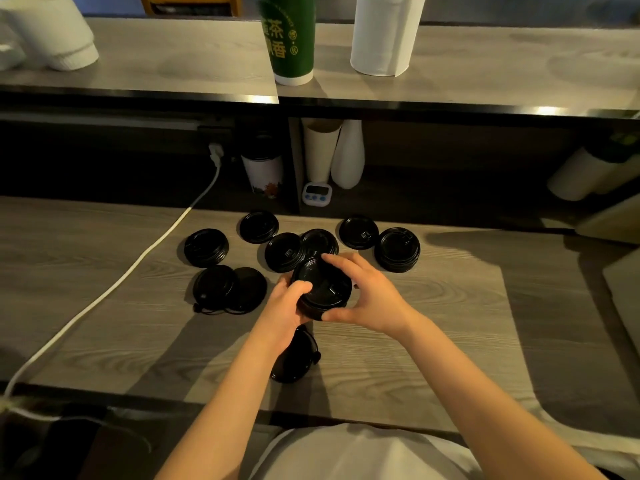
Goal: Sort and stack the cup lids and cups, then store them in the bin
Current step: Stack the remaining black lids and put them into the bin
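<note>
Round black lids (323, 289), seemingly stacked, gripped by both hands.

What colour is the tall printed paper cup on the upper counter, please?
The tall paper cup is green with yellow characters; head view.

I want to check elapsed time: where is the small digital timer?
In the head view, the timer sits centre-back of the counter under the shelf, in front of the white paper cup, right of the printed cup.

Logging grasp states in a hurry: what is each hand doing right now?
Left hand: holds the stack of black lids, thumb on top at its left side.
Right hand: holds the same stack, fingers and thumb curled round its right side.
</note>
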